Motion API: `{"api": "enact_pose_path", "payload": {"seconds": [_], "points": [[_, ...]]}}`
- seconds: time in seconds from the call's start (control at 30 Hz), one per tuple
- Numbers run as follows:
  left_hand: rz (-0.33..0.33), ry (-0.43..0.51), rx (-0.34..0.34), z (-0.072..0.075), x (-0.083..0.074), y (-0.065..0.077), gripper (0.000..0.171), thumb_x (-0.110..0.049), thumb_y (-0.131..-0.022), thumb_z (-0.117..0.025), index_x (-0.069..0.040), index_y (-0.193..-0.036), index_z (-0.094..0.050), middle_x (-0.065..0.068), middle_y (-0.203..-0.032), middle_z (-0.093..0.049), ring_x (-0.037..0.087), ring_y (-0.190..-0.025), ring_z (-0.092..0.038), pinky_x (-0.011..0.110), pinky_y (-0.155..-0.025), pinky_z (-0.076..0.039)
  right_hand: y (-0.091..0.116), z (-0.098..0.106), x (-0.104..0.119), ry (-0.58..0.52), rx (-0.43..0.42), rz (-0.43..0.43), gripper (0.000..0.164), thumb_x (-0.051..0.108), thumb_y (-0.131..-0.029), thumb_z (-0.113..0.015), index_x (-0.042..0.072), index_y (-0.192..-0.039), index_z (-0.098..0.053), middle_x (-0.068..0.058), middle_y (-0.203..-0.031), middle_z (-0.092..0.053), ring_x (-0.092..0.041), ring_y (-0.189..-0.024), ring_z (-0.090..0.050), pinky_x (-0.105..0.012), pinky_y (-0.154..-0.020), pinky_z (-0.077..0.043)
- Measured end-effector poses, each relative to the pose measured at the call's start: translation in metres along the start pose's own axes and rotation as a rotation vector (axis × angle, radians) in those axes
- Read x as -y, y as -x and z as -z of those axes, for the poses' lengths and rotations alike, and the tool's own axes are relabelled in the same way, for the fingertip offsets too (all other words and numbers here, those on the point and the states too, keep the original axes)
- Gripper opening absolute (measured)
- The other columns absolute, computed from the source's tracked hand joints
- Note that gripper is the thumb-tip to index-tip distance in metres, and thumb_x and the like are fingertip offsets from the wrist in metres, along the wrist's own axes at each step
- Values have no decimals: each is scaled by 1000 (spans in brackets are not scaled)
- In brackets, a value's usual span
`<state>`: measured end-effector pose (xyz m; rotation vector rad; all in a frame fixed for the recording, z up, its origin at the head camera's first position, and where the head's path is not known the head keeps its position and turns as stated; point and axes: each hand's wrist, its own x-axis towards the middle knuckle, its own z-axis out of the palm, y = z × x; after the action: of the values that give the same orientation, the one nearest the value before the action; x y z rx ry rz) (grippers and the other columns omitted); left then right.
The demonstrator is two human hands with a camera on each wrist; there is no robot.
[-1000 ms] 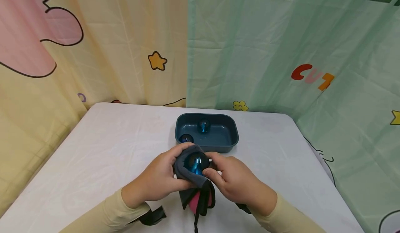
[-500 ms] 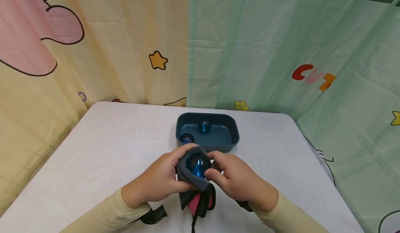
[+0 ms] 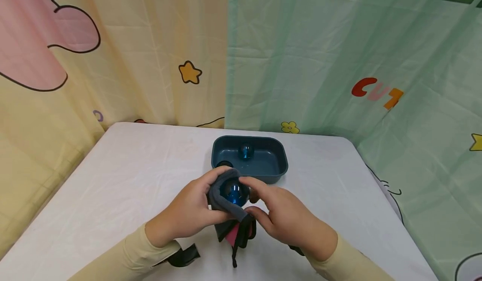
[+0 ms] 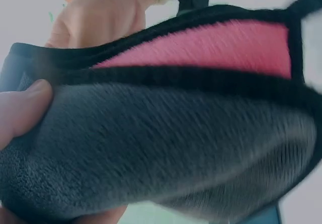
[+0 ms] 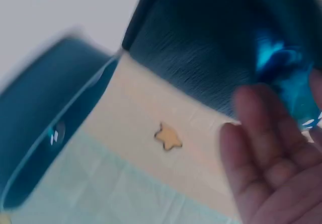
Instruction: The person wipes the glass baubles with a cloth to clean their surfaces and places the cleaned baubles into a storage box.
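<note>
My left hand (image 3: 186, 212) grips a grey plush cloth (image 4: 161, 133) with black edging and a pink part. The cloth cups a shiny blue ball (image 3: 235, 193), whose lower left side it hides. At the ball's right side is my right hand (image 3: 288, 212), its index finger on the upper edge and its thumb low by the cloth's rim. The right wrist view shows the other right fingers (image 5: 251, 113) loosely extended in front of the ball, with motion blur. A strap hangs from the cloth's lower end over the table.
Just beyond my hands stands a dark blue tray (image 3: 267, 161). One blue ball (image 3: 246, 151) lies inside it at the back; another (image 3: 224, 163) sits in its near left corner, partly covered by my left hand. The white-covered table (image 3: 124, 172) reaches printed curtains (image 3: 301, 63) behind.
Cloth, ball and left hand have shifted slightly up and left, covering more of the tray's near left ball. My right index finger has moved up over the ball, and the thumb has lowered.
</note>
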<state>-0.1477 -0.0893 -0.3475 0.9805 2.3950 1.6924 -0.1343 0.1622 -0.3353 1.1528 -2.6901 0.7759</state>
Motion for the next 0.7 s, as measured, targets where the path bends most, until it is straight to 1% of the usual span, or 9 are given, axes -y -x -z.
{"api": "enact_pose_path", "payload": {"seconds": [0.1, 0.17, 0.2, 0.3, 0.37, 0.43, 0.5, 0.6, 0.7], "points": [[10, 21, 10, 1, -2, -1, 78, -17, -85, -89, -18, -151, -47, 0, -138, -67, 14, -115, -70, 28, -99, -57, -3, -4, -4, 166, -105, 112, 64, 10, -90, -83, 11, -147, -53, -1, -106, -78, -13, -90, -73, -31, -81, -62], [8, 25, 20, 0, -2, -2, 78, -18, -86, -89, -20, -152, -47, 0, -138, -67, 14, -116, -69, 28, -100, -57, -4, -6, -6, 217, -169, 169, 64, 8, -86, -87, 9, -142, -56, -1, -102, -78, -13, -87, -73, -30, -79, -62], [6, 28, 27, 0, -3, -2, 78, -18, -86, -89, -20, -152, -47, 0, -138, -67, 14, -116, -69, 29, -100, -57, -4, -7, -7, 208, -185, 175, 63, 8, -85, -87, 8, -141, -56, -1, -99, -78, -13, -85, -72, -28, -76, -61], [-2, 18, 47, -1, -3, -2, 79, -19, -86, -89, -21, -153, -45, 0, -139, -66, 15, -118, -68, 29, -102, -56, -3, -5, -8, 48, -130, 113, 59, 10, -91, -83, 4, -141, -53, 0, -94, -77, -6, -77, -66, -22, -66, -56], [-4, 0, 60, -2, -4, -1, 81, -20, -87, -89, -21, -154, -44, -1, -140, -66, 15, -120, -67, 29, -104, -55, -2, -3, -8, -124, -54, 25, 53, 13, -97, -76, 1, -142, -51, 0, -92, -77, -2, -75, -63, -21, -64, -54], [-3, -16, 70, -2, -3, -1, 82, -21, -86, -89, -21, -154, -44, -1, -140, -65, 15, -121, -66, 29, -105, -54, -2, -1, -8, -303, 24, -82, 44, 17, -104, -67, -1, -140, -51, 1, -82, -73, -1, -68, -57, -21, -59, -49], [-6, -23, 73, -3, -3, -1, 82, -21, -86, -89, -22, -154, -44, -1, -140, -65, 15, -121, -66, 29, -106, -54, -3, -1, -6, -406, 72, -162, 39, 21, -108, -60, -2, -139, -52, 1, -77, -69, -2, -65, -54, -23, -59, -48], [-14, 1, 54, -3, -3, -1, 81, -19, -85, -90, -21, -153, -46, -2, -139, -66, 15, -121, -66, 29, -105, -55, -3, -3, -3, -368, 69, -177, 39, 26, -111, -54, 0, -140, -53, 0, -84, -71, -4, -73, -60, -24, -64, -52], [-34, 23, 18, -3, -3, -1, 79, -18, -85, -90, -18, -152, -48, -1, -139, -66, 16, -120, -67, 30, -102, -57, 0, -4, 1, -152, 11, -94, 48, 24, -109, -59, 2, -150, -45, -1, -103, -75, -8, -89, -68, -29, -77, -59]]}}
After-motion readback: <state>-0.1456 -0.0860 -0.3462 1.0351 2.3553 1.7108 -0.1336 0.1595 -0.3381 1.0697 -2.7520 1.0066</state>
